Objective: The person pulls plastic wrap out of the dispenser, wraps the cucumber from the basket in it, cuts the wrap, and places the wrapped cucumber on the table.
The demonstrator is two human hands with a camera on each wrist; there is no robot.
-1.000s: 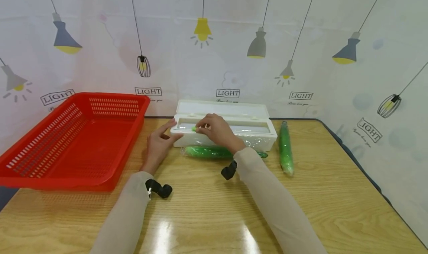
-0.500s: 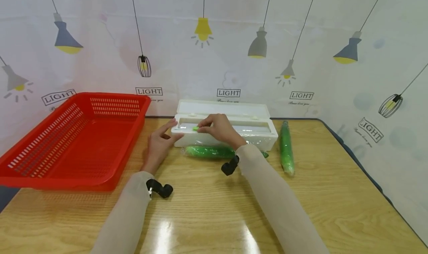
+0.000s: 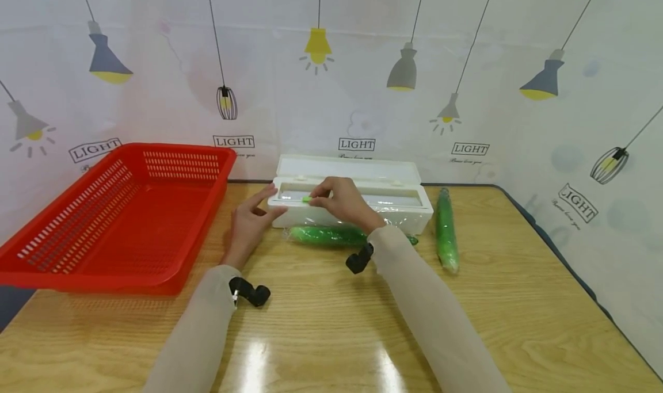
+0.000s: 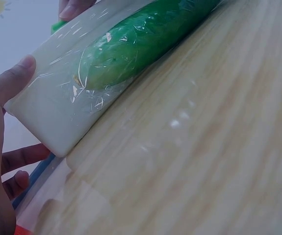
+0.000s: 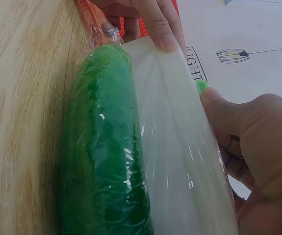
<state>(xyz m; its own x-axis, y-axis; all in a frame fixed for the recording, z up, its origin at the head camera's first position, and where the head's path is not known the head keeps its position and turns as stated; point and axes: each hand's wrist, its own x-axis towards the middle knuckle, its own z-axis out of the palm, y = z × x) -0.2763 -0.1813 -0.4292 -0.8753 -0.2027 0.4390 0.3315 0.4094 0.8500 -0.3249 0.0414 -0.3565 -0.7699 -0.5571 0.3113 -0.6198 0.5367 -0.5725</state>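
A white cling film dispenser (image 3: pixel 295 216) stands at the back of the table, its lid (image 3: pixel 347 170) raised. My left hand (image 3: pixel 247 227) grips the dispenser's left end, thumb on the front and fingers around the end. Between thumb and fingers, my right hand (image 3: pixel 343 199) pinches the small green slider (image 5: pixel 202 86) at the top front edge, near the left end. Clear film hangs down the front and clings over a cucumber (image 5: pixel 101 147) lying along the base. My right wrist hides part of that cucumber in the head view.
Another wrapped cucumber (image 3: pixel 446 232) lies to the right of the dispenser, pointing toward the back. A large red plastic basket (image 3: pixel 176 281) with slotted walls takes up the left side. Behind the table (image 3: pixel 311 324) hangs a wall cloth (image 3: pixel 279 53) with printed lamps.
The fingers of my right hand have drawn closer together on the slider, and its wrist has shifted slightly right. My left hand keeps its grip on the dispenser.
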